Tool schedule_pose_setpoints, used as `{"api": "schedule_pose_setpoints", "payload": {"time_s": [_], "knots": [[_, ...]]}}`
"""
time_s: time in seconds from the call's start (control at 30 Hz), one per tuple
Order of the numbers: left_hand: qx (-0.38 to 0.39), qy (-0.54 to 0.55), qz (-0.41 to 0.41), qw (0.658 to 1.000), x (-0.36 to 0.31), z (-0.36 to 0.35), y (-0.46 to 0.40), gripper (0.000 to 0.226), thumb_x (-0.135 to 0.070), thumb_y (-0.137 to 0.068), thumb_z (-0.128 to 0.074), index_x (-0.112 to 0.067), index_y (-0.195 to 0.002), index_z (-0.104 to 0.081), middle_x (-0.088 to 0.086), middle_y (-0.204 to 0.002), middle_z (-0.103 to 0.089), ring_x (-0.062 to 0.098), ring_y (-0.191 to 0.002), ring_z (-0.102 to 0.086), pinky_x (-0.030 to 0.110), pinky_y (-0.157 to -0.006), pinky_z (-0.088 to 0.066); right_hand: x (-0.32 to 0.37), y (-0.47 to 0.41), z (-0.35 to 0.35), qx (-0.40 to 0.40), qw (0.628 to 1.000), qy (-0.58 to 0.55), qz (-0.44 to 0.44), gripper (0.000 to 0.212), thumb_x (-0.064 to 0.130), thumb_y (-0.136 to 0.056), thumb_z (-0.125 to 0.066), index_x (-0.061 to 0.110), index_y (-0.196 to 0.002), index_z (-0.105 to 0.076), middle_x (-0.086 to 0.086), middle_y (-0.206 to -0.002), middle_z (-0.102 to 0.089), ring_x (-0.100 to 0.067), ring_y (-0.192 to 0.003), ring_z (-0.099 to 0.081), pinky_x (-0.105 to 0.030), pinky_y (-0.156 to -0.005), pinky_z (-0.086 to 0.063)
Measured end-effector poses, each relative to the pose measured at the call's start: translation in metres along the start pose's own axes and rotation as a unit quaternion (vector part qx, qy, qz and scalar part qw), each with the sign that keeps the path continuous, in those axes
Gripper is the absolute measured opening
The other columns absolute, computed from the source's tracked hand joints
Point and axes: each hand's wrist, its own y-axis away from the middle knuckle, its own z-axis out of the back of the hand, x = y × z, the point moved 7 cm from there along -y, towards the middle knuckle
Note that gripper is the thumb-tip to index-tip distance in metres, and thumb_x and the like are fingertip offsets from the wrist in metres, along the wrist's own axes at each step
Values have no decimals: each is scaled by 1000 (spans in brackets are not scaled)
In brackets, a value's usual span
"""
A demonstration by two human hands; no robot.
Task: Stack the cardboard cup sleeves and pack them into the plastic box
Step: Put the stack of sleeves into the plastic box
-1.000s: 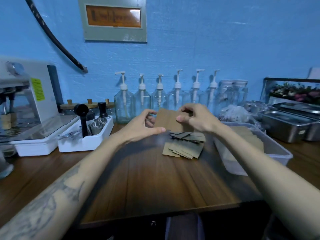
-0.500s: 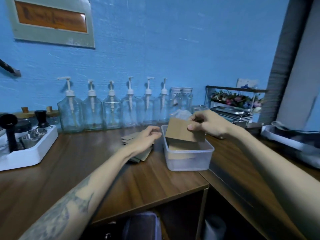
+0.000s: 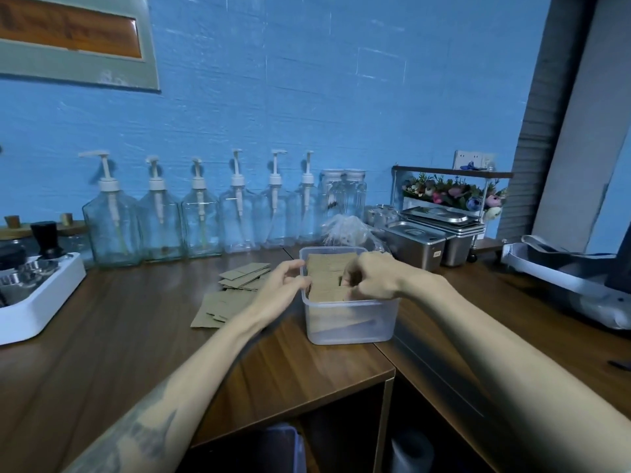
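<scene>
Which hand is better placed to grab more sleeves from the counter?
Probably the left hand: it hovers beside the loose sleeves, while the right hand is busy inside the plastic box.

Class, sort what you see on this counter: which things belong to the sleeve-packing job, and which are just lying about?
Job:
plastic box
sleeves in the box
loose sleeves on the counter
left hand
right hand

Lying about:
pump bottles
steel containers
white tray
flowers

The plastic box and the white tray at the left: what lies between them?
Loose cardboard sleeves on the wooden counter, plus the left hand, in the head view.
</scene>
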Motion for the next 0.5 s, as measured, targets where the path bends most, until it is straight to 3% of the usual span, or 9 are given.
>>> {"api": "schedule_pose_setpoints", "payload": {"time_s": [0.1, 0.17, 0.3, 0.37, 0.5], "knots": [[6, 0, -3, 1000, 2, -2, -1, 52, -18, -95, -57, -14, -145, -42, -22, -102, -58, -8, -103, -54, 35, -109, -40, -4, -4, 2, -16, 999, 41, 1, 8, 31, -79, -73, 32, -81, -64, 13, -110, -71, -15, -107, -60, -39, -103, -38], [14, -9, -6, 1000, 2, -3, -1, 57, -21, -93, -58, -14, -147, -40, -21, -104, -56, -9, -104, -52, 35, -109, -40, -9, -6, 2, -28, 999, 34, -7, 20, 39, -75, -77, 29, -84, -63, 12, -103, -71, -14, -101, -61, -38, -98, -41], [21, -14, -14, 1000, 2, -4, -3, 63, -24, -89, -60, -15, -148, -40, -19, -108, -56, -2, -110, -54, 36, -109, -41, -9, -7, 1, -47, 999, 16, 3, 29, 35, -73, -79, 27, -94, -60, 15, -86, -57, -14, -88, -57, -35, -87, -48], [23, -17, -20, 999, 2, -4, -3, 57, -20, -94, -59, -14, -148, -40, -18, -110, -57, 3, -113, -55, 38, -110, -40, -7, -8, 2, -57, 998, 33, 7, 30, 36, -74, -78, 27, -97, -62, 16, -87, -54, -13, -90, -55, -34, -86, -46], [23, -23, -24, 999, 3, 5, -2, 47, -36, -97, -57, -21, -141, -48, -13, -119, -61, 1, -115, -55, 38, -110, -40, -7, -7, 4, -72, 997, 9, -4, 35, 40, -72, -80, 28, -102, -66, 16, -90, -59, -11, -93, -57, -33, -82, -33]]}}
